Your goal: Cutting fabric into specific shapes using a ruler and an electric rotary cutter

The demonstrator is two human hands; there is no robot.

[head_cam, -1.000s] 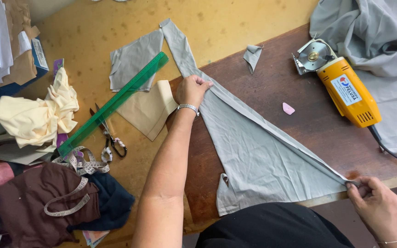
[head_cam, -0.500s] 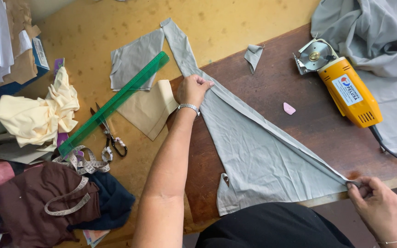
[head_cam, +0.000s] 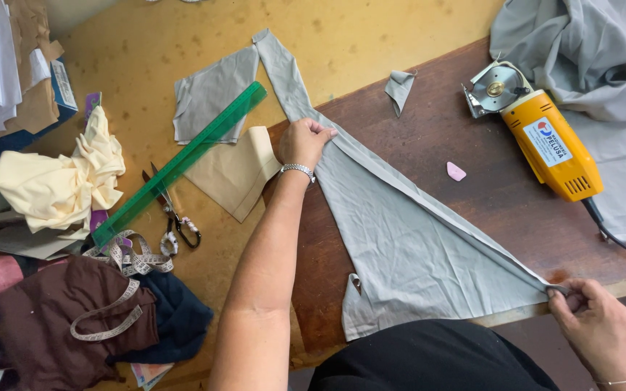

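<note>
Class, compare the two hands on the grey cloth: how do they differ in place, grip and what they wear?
The left hand presses the grey cloth flat against the table partway along its folded edge; the right hand pinches the cloth's corner at the table's near edge. The left hand's wrist bears a silver watch band, the right hand's a thin bracelet. Both hold the same folded edge taut.

White label [head_cam: 547, 142] on yellow cutter [head_cam: 545, 141]
</note>
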